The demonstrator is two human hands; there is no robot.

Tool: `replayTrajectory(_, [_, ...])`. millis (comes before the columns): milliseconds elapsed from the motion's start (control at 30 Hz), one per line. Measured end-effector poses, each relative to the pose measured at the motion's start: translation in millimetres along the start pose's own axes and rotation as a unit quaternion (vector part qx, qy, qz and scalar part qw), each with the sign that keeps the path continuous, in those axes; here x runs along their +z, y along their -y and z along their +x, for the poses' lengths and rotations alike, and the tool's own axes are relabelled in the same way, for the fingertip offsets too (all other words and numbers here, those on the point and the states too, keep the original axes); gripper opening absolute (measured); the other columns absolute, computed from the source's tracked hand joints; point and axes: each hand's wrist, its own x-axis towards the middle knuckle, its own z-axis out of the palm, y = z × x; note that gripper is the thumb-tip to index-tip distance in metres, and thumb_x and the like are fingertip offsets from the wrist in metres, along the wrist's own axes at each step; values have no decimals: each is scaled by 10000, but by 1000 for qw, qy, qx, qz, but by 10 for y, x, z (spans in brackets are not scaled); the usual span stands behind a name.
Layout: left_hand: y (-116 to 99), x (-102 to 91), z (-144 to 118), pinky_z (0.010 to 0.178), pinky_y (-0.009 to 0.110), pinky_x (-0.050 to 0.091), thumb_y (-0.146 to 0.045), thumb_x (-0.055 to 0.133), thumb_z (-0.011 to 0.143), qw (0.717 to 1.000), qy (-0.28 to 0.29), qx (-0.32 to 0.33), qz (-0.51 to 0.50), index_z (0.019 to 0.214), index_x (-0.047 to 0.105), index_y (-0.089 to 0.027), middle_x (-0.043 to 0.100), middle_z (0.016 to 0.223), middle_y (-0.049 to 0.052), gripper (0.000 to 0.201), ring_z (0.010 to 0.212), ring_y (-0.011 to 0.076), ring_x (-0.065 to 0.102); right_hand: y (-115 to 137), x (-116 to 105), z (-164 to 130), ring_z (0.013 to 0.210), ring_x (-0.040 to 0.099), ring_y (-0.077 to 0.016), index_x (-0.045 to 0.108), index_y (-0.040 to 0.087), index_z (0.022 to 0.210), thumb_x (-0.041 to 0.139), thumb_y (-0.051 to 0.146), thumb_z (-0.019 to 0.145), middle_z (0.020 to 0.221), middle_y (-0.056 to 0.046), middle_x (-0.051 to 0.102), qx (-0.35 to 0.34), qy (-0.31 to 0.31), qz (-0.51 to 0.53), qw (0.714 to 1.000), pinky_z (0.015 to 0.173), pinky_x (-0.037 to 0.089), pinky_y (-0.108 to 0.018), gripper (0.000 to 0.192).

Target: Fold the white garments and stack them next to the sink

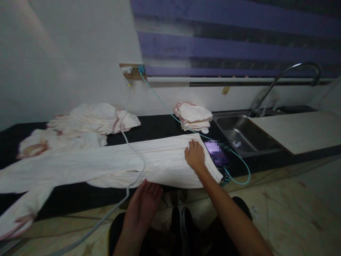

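A long white garment (112, 163) lies spread along the dark counter, its wide end to the right. At the left it parts, and one piece with reddish marks hangs over the front edge. My right hand (196, 155) rests on the cloth near that wide end, fingers stretched out and apart from any grip. At the counter's front edge, my left hand (147, 199) is turned palm up with loosely bent fingers. Its fingertips are by the garment's lower edge; whether they touch the cloth is unclear. A grey cable (138, 153) crosses over the garment.
Crumpled whitish cloths (90, 121) lie at the back left, and a folded cloth stack (193, 115) stands by the wall. A lit phone (217, 153) sits right of the garment, near a teal cable (249, 174). Farther right are a sink (237, 131) and a pale board (301, 129).
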Motion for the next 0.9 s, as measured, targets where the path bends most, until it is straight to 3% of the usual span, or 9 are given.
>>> replayTrajectory(100, [-14,218,-18,932,359,636,-197,498,985,1000,-9,16,-18,916,751,-193,787,1018,73,263,1012,204,756,9,-22,-4,1517,364,-357,500,96,1506,439,327,1046,1595,-205,493,3,0,4,1000,1210,295,-496,518])
replayTrajectory(200, [-24,286,-45,969,351,625,-230,427,1021,997,2,39,-64,991,770,-214,802,1003,65,345,1017,197,765,13,-29,-3,1516,368,-355,509,100,1497,445,324,1042,1589,-203,500,3,0,7,1000,1210,297,-496,511])
replayTrajectory(367, [-17,-5,66,1067,359,586,-234,478,1002,996,7,51,-66,1370,687,-241,803,1122,75,423,1084,222,766,22,-25,0,1504,383,-367,524,96,1484,458,311,1031,1578,-213,511,5,-3,12,1000,1205,303,-518,506])
replayTrajectory(500, [-98,-196,134,1083,390,581,-233,491,984,994,27,69,-81,1373,692,-242,806,1102,80,438,1068,237,770,26,-27,-1,1510,382,-358,522,102,1491,460,306,1029,1580,-210,510,7,-5,12,1000,1208,301,-518,509])
replayTrajectory(733, [-293,-74,-50,1069,439,590,-222,389,1008,988,6,76,-138,1276,748,-236,814,1041,79,448,971,238,790,23,-38,6,1502,393,-357,531,110,1485,452,322,1035,1575,-195,518,9,-2,10,1000,1210,305,-496,504])
replayTrajectory(900, [-345,-168,-108,1189,458,491,-67,355,943,988,11,103,-112,1421,649,-166,805,1081,116,571,1198,258,720,21,-28,8,1505,383,-352,525,105,1488,449,327,1034,1582,-194,508,7,-5,9,1000,1218,298,-498,511])
